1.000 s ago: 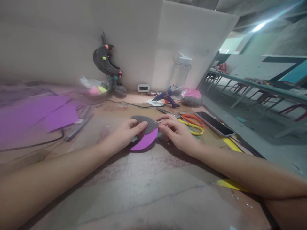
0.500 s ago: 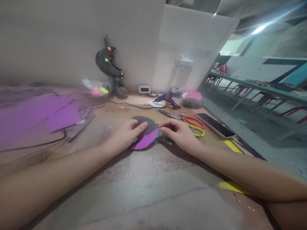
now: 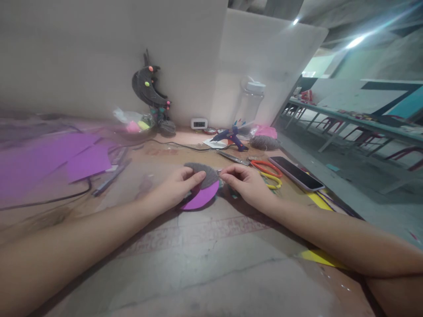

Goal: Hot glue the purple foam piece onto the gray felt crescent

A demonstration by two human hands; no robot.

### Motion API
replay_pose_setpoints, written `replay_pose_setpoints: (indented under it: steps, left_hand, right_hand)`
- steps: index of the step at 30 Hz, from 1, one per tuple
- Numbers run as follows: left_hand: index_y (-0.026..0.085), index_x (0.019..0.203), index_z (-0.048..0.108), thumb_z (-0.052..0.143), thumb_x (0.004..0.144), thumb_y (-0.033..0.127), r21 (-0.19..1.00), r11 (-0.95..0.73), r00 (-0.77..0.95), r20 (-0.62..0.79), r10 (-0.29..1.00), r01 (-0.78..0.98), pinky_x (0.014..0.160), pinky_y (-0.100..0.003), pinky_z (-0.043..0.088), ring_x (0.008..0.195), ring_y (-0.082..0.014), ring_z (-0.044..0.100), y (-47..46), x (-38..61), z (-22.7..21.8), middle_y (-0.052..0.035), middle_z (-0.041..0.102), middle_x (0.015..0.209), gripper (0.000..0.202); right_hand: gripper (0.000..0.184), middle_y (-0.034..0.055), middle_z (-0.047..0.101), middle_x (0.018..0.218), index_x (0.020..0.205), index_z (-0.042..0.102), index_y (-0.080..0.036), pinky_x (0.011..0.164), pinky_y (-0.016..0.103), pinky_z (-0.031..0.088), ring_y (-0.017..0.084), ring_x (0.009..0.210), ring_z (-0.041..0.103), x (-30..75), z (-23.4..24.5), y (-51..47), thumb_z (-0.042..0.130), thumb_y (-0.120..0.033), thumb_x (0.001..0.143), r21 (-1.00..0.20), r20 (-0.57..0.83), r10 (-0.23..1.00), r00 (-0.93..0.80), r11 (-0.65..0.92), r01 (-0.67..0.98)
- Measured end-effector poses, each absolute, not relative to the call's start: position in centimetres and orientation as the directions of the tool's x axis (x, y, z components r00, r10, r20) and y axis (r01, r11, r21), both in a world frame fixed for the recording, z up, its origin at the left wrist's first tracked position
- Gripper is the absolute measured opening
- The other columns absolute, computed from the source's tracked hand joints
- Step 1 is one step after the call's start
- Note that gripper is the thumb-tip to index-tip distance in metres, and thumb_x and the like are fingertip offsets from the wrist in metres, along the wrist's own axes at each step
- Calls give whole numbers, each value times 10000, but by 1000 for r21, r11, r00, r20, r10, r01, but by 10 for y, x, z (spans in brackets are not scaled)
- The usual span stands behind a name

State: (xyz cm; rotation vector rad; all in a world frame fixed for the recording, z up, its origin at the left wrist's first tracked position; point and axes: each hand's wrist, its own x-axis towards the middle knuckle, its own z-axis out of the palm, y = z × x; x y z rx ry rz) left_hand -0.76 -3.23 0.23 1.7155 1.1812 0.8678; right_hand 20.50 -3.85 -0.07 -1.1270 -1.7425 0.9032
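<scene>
My left hand (image 3: 181, 185) is closed on a rounded purple paper piece (image 3: 203, 198), thumb on top and fingers hidden beneath. Grey yarn (image 3: 209, 173) covers the piece's upper part in close, even rows; its lower part shows bare purple. Just beyond the right edge, my right hand (image 3: 248, 182) pinches thumb and forefinger together on a thin strand of the grey yarn, which is barely visible. Orange-and-yellow-handled scissors (image 3: 267, 168) lie behind my right hand.
A blue glue gun (image 3: 231, 137), small clock (image 3: 199, 123), clear bottle (image 3: 251, 101) and grey yarn bundle (image 3: 264, 141) stand at the back. A phone (image 3: 296, 173) lies right, purple sheets (image 3: 87, 163) left. A dark crescent ornament (image 3: 143, 86) hangs by the wall.
The yarn-covered piece has shifted slightly right and turned a little in my left hand, closer to my right fingertips. My right hand has hardly moved.
</scene>
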Motion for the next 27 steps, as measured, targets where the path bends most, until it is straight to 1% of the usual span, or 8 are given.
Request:
replay_pose_setpoints:
  steps: [6, 10, 13, 15, 18, 20, 23, 27]
  left_hand:
    - [186, 633, 559, 566, 813, 534, 931, -167, 287, 71, 955, 325, 543, -251, 355, 568, -134, 488, -32, -6, 1, 12, 539, 604, 392]
    - [191, 626, 526, 524, 840, 545, 927, -195, 199, 135, 971, 319, 541, -248, 340, 581, -140, 484, -29, -8, -3, 21, 511, 593, 414]
    - [189, 662, 531, 507, 848, 545, 936, -177, 121, 146, 982, 303, 547, -248, 343, 600, -143, 489, -26, -9, -5, 21, 524, 616, 402]
    - [189, 665, 525, 503, 848, 547, 938, -171, 100, 148, 984, 302, 548, -248, 340, 597, -143, 483, -26, -10, -6, 24, 518, 612, 404]
    - [191, 669, 527, 514, 846, 540, 930, -200, 117, 172, 978, 307, 546, -248, 337, 604, -147, 482, -27, -10, -5, 30, 508, 613, 391]
    - [193, 697, 546, 526, 844, 520, 928, -220, 127, 190, 974, 302, 566, -251, 357, 627, -154, 494, -28, -10, -3, 28, 526, 639, 359]
    - [192, 743, 573, 540, 845, 492, 935, -237, 165, 198, 966, 265, 596, -253, 384, 653, -158, 508, -29, -8, 0, 23, 558, 680, 318]
    - [198, 711, 587, 570, 829, 481, 946, -221, 175, 182, 968, 237, 561, -253, 379, 611, -156, 510, -33, -7, 3, 27, 572, 640, 307]
  right_hand:
    - [203, 1, 624, 735, 818, 662, -177, 501, 230, 400, 85, 522, 502, 204, 4, -38, 559, -343, 871, -824, 287, 916, -280, 385, 415]
    - [216, -24, 565, 740, 1029, 577, -203, 516, 232, 411, 98, 554, 504, 207, 5, -35, 559, -353, 874, -830, 396, 903, -169, 431, 354]
    - [155, -36, 538, 691, 903, 549, -205, 561, 231, 422, 110, 607, 511, 209, 6, -37, 608, -334, 842, -794, 466, 876, -126, 476, 378]
    - [131, -15, 583, 699, 818, 582, -191, 575, 236, 430, 118, 626, 534, 207, 8, -40, 600, -318, 843, -764, 400, 889, -223, 457, 456]
    - [151, 9, 648, 743, 901, 658, -180, 596, 242, 444, 133, 660, 568, 199, 12, -45, 611, -308, 836, -725, 299, 901, -313, 428, 539]
    - [155, 16, 672, 762, 911, 683, -180, 621, 245, 454, 138, 683, 581, 195, 14, -47, 622, -299, 832, -714, 290, 896, -336, 436, 548]
    - [122, 18, 688, 755, 802, 698, -181, 643, 246, 458, 137, 686, 589, 191, 13, -45, 619, -270, 830, -719, 287, 886, -365, 451, 529]
    - [139, -2, 640, 680, 745, 654, -184, 600, 241, 434, 132, 637, 554, 191, 8, -42, 634, -300, 819, -728, 261, 902, -343, 417, 544]
